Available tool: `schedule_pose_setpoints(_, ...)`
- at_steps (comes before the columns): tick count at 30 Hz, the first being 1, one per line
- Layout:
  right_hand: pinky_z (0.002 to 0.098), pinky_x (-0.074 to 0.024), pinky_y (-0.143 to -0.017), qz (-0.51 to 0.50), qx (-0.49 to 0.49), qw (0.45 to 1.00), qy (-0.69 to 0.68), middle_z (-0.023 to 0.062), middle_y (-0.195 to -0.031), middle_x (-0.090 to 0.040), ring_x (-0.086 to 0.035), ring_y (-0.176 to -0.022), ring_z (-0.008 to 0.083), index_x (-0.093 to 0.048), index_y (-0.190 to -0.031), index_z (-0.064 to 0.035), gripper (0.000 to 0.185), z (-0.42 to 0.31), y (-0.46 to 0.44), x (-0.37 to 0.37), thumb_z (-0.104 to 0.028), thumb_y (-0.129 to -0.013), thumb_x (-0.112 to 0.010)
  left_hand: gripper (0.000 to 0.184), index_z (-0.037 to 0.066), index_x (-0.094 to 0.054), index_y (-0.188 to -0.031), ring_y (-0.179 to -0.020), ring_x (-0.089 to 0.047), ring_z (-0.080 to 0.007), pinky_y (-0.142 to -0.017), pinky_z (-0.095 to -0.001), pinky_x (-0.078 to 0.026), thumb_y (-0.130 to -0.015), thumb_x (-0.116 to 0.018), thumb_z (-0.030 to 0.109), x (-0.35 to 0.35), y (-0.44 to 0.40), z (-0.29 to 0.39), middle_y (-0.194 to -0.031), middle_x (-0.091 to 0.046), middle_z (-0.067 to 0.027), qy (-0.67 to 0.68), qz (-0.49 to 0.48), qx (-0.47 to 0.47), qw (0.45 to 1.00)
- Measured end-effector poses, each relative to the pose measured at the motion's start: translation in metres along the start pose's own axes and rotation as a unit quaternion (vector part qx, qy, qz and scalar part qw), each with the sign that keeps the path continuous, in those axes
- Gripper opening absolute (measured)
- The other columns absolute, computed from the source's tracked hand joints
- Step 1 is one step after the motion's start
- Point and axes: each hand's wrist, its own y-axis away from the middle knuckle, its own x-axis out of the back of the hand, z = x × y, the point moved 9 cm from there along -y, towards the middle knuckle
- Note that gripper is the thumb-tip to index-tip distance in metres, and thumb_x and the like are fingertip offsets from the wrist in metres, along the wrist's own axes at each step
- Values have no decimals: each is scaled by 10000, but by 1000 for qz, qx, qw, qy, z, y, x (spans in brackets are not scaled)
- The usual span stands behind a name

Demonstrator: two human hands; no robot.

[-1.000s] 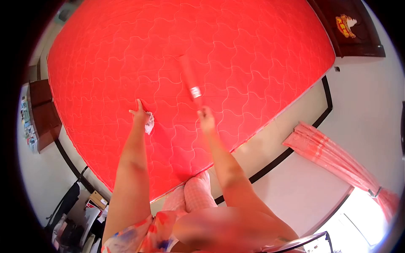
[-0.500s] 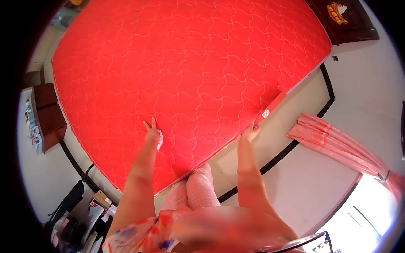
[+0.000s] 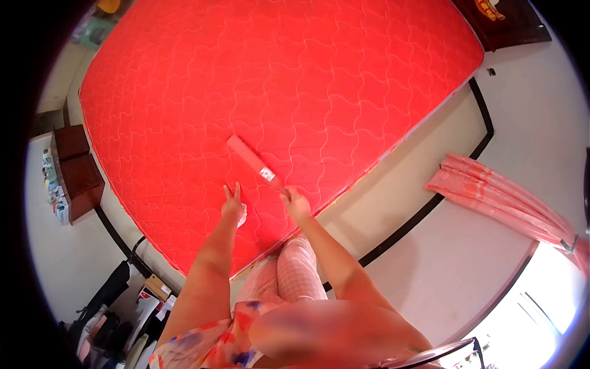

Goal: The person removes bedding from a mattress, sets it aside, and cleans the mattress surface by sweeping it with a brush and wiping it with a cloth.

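A red quilted mattress (image 3: pixel 332 80) with a wavy stitched pattern spreads out in front of me. My right hand (image 3: pixel 298 205) is closed around the handle of a long red bed brush (image 3: pixel 249 156), which has a small white label near the handle. The brush head lies over the mattress, pointing away and to the left. My left hand (image 3: pixel 232 203) rests on the mattress with two fingers stretched forward. Its other fingers curl around a crumpled white tissue (image 3: pixel 242 215), of which only part shows; it could also be a cloth.
Past the mattress's right edge lies a strip of beige floor (image 3: pixel 362 206) and a white wall with a pink curtain (image 3: pixel 491 197). A dark wooden cabinet (image 3: pixel 83 187) stands at the left. Bags and boxes (image 3: pixel 123 320) are piled at lower left. A dark headboard (image 3: pixel 510 27) is at top right.
My right hand has brought the brush from the mattress's right edge leftward over its surface, and the brush now points up-left. My left hand has shifted slightly down and right in view.
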Motion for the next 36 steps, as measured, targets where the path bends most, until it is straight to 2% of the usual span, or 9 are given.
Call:
schedule_pose_setpoints(3,406,-483,-677,87,-7,990,-107,184,-876,-618,-611,-807,331,-525,-1048,-96,274,42,-19,30,-274,-843,-558,882,235,64,-1396,-937,-583,-371,-693,-388,-516,-796,-582,232,-7,-9,-2,-1424,100,-236,-13,3,-10,1000)
schedule_pose_setpoints(7,299,-465,-639,319,-6,900,-297,61,-841,-586,-545,-747,147,-537,-1001,-30,191,129,-11,114,-147,-854,-569,898,239,67,-1395,-939,-585,-359,-695,-374,-515,-789,-595,222,-17,-23,-6,-1423,105,-238,-19,-2,-16,1000)
schedule_pose_setpoints(14,212,-344,-444,503,-310,706,-391,4,-722,-421,-404,-553,78,-404,-1020,-54,170,199,88,212,-88,-878,-491,971,229,86,-1392,-955,-585,-343,-710,-375,-515,-751,-642,228,-7,-19,-5,-1415,83,-265,-26,-38,0,999)
schedule_pose_setpoints(22,233,-428,-621,383,-21,883,-271,0,-826,-503,-465,-685,91,-512,-982,-49,113,106,29,159,-92,-879,-504,959,214,58,-1397,-1138,-461,-366,-801,-393,-498,-751,-647,278,-37,-48,-8,-1421,83,-250,-131,-77,-41,987)
schedule_pose_setpoints(25,313,-469,-629,228,6,912,-341,71,-820,-603,-577,-708,189,-541,-1021,-59,213,71,-10,83,-190,-854,-557,1011,216,92,-1389,-1055,-505,-401,-806,-414,-495,-730,-673,258,-18,-33,3,-1399,100,-288,-175,269,-249,914)
schedule_pose_setpoints(27,383,-478,-634,158,25,977,-140,129,-826,-631,-617,-749,271,-542,-1039,-86,285,18,-21,64,-279,-831,-575,1006,227,90,-1388,-1054,-505,-405,-810,-418,-494,-733,-673,256,-5,-21,13,-1399,106,-285,-171,254,-252,918)
schedule_pose_setpoints(29,396,-480,-631,100,21,993,-64,150,-832,-636,-627,-763,288,-546,-1042,-85,315,-11,-32,66,-305,-820,-585,956,242,59,-1394,-1120,-464,-385,-823,-411,-492,-754,-652,266,10,-10,20,-1415,107,-251,-138,-24,-110,984)
schedule_pose_setpoints(31,360,-485,-617,49,-5,999,13,144,-839,-645,-639,-748,250,-557,-1035,-49,310,-20,-47,69,-267,-820,-600,945,248,47,-1396,-1104,-482,-382,-817,-407,-495,-757,-650,261,8,-5,7,-1418,108,-246,-36,-103,-10,994)
schedule_pose_setpoints(36,307,-473,-684,220,-26,935,-276,76,-829,-634,-596,-760,172,-568,-988,-33,251,81,-78,140,-227,-831,-594,970,240,44,-1397,-1010,-547,-385,-791,-400,-504,-736,-667,243,2,-16,-5,-1408,91,-272,24,-72,11,997)
